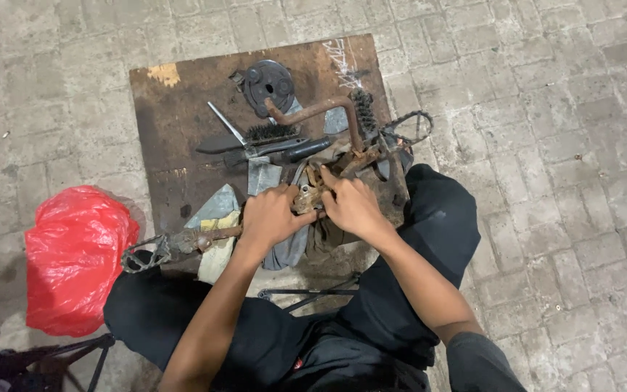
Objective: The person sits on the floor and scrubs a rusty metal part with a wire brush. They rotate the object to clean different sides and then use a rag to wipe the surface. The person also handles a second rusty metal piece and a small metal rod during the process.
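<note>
— While we work at the middle of the rusty crank (306,197) on the board (175,123), are both hands closed on it?
— Yes: left hand (270,218) and right hand (353,207) pinch it from either side. We'd best press it flat against the rags (219,218) and keep thumbs close.

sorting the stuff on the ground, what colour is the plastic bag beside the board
Bright red; the plastic bag shows best in the head view.
</note>
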